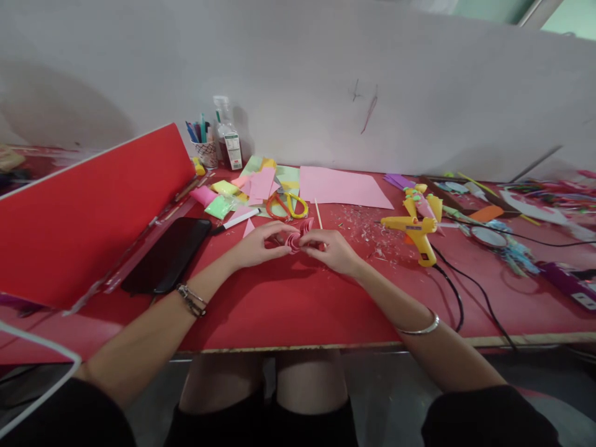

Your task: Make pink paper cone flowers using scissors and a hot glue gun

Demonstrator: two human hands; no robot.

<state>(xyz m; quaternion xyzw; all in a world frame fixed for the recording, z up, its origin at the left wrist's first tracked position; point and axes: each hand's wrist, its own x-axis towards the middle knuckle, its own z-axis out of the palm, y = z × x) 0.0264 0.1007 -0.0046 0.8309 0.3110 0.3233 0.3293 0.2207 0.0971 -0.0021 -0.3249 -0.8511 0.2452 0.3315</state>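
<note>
The left hand [261,245] pinches one side of a pink curl [293,241], thumb below and fingers bent over the top. The right hand [333,248] pinches the other side, its fingertips close together, so the curl sits between the two hands, just above the desk [279,316]. It looks like paper wound into ruffled layers; fingertips hide part of it, so I cannot tell whether its edge is loose or fixed.

Shaping such a piece well likely calls for a light grip: the left hand steadying the base, the right turning or easing the layers a little at a time. Pressing hard would probably flatten the ruffles or crease them. Keeping both wrists low, near the desk, should help steady the fingers, and keeping the layers level at the base should stop the coil from slipping into a cone.

Just beyond the right hand lies a thin stick [318,213], and farther beyond it a pink sheet [344,186]. The scissors [298,216] rest just beyond both hands, and a marker [239,218] beyond the left. The glue gun [414,233] is well to the right of the right hand, its nozzle towards it, so that hand had best stay clear of the tip.
</note>
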